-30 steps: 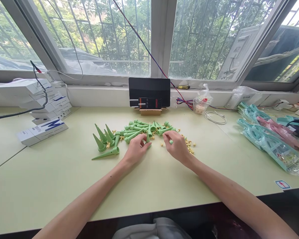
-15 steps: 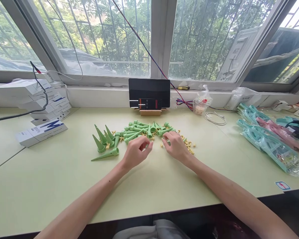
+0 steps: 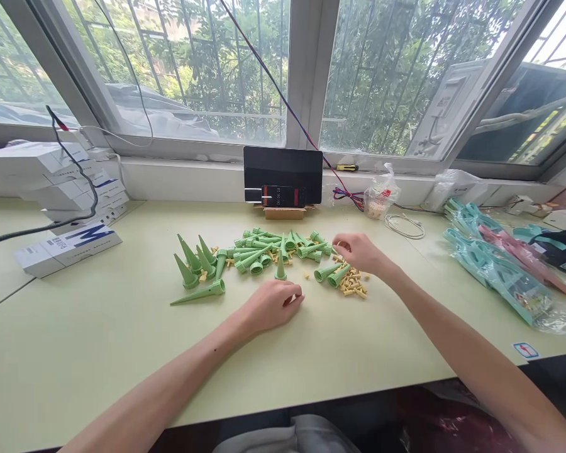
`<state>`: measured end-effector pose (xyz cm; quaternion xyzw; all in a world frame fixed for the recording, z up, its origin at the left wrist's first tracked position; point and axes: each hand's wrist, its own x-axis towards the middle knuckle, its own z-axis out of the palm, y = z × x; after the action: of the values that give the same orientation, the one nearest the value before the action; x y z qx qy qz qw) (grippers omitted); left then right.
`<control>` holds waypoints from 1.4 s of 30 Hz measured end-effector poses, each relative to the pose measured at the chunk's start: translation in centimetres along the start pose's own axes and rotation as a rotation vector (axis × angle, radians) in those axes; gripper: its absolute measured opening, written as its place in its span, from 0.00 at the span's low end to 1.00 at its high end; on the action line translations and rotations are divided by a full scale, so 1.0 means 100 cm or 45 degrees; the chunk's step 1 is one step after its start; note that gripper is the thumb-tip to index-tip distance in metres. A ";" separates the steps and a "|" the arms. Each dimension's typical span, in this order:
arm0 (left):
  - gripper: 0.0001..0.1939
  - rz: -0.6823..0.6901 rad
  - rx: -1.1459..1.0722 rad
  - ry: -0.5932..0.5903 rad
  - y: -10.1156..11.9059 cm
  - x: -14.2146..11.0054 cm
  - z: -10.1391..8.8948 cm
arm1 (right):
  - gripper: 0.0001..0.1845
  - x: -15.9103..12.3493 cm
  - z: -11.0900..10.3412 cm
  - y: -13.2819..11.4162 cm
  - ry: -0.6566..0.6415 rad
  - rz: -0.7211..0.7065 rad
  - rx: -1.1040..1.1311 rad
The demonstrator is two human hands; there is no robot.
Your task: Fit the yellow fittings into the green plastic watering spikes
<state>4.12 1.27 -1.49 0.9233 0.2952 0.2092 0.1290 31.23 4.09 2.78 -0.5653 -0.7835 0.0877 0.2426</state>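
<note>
My left hand (image 3: 277, 304) rests low over the table, thumb and fingers pressed together; whatever it may hold is hidden. Just beyond it one green plastic watering spike (image 3: 280, 269) stands upright, point up. My right hand (image 3: 358, 251) is closed in a pinch at the right end of the pile of green spikes (image 3: 257, 242), and I cannot make out anything in its fingers. Below that hand two green spikes (image 3: 334, 274) lie by a heap of small yellow plastic pieces (image 3: 353, 284). At left several spikes (image 3: 188, 257) stand upright, with one lying spike (image 3: 202, 292) in front.
A phone (image 3: 283, 196) leans on a dark tablet (image 3: 283, 165) at the back. White boxes (image 3: 70, 248) stand at left. Bagged turquoise items (image 3: 493, 267), a coiled white cable (image 3: 404, 226) and a plastic bag (image 3: 381, 194) are at right. The table's front edge runs near my body.
My right hand has moved right and slightly back, uncovering two spikes and more yellow pieces. My left hand has come down and right, nearer me; an upright spike now shows behind it.
</note>
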 end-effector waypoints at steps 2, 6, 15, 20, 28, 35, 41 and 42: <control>0.13 0.016 0.006 -0.013 0.003 0.000 0.001 | 0.11 0.000 -0.008 0.013 -0.051 0.050 -0.095; 0.12 0.046 0.008 -0.026 0.006 -0.001 0.002 | 0.13 0.000 -0.004 0.024 -0.105 0.089 -0.181; 0.13 0.022 -0.001 -0.028 0.004 -0.001 0.002 | 0.07 0.016 0.013 0.021 -0.242 0.277 -0.258; 0.13 0.023 0.003 -0.024 0.006 0.000 0.000 | 0.07 0.015 0.024 0.023 -0.185 0.306 -0.242; 0.11 0.017 -0.027 -0.014 0.005 0.000 0.001 | 0.05 0.007 0.035 0.024 -0.072 0.257 -0.182; 0.13 0.018 -0.026 0.002 0.004 0.000 0.001 | 0.05 -0.001 0.032 0.000 0.250 0.088 -0.003; 0.15 -0.001 -0.045 0.108 0.003 0.000 0.001 | 0.06 -0.013 0.048 -0.056 0.442 -0.163 0.347; 0.15 -0.014 -0.056 0.136 0.003 0.000 0.001 | 0.06 -0.015 0.054 -0.064 0.465 -0.183 0.416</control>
<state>4.29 1.04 -1.52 0.9062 0.3020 0.2638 0.1345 23.63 1.20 0.35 -0.4678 -0.7404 0.0923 0.4738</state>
